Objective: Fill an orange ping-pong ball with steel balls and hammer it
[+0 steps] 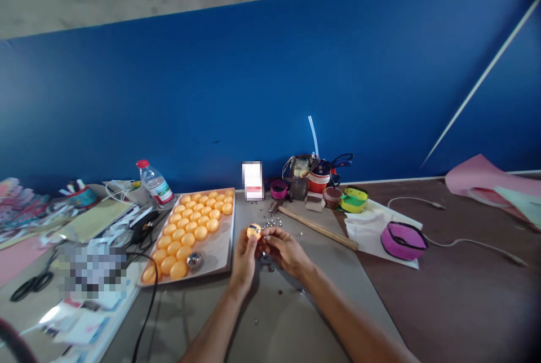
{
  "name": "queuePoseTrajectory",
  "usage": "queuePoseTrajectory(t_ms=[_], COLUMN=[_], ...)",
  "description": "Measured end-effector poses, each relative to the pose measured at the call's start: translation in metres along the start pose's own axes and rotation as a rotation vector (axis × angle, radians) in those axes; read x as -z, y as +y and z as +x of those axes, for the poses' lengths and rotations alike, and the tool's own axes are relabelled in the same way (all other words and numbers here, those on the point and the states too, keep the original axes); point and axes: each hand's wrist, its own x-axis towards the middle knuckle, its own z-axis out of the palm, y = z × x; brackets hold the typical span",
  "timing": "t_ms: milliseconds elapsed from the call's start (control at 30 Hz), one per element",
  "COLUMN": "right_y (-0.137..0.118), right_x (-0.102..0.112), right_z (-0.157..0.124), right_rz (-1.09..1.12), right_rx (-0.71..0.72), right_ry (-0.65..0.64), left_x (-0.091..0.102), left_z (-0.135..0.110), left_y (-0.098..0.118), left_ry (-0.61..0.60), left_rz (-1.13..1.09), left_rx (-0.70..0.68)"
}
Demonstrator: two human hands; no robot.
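Note:
My left hand [244, 256] is closed around an orange ball [254, 231], held up above the grey table [270, 318]. My right hand [284, 247] is right beside it, fingers pinched together at the ball's side; whatever they hold is too small to make out. Small metal beads [270, 222] lie scattered on the table just beyond my hands. To the left sits a flat tray [220, 250] with several rows of orange balls [192, 228] and one silver ball [194, 261].
A wooden stick [316, 229] lies right of the hands. Behind stand small pots and cups [315, 180], a water bottle [155, 184] and a pink bowl [403, 240] on white paper. Scissors [31, 284], cables and papers crowd the left side. A blue wall runs along the back.

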Motion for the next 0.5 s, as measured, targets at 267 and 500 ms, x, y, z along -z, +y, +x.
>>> queuePoseTrajectory(t_ms=[267,500], right_y=[-0.0037,-0.0018], right_x=[0.0031,0.005], right_z=[-0.0026,-0.0003], right_rz=[0.076,0.089], right_rx=[-0.015,-0.025], right_ry=[-0.067,-0.052], left_x=[-0.0021,-0.0015], left_z=[-0.0003,-0.001], left_y=[0.0022,0.0011], left_ry=[-0.021,-0.026], left_rz=[-0.085,-0.049], left_rx=[0.033,0.025])
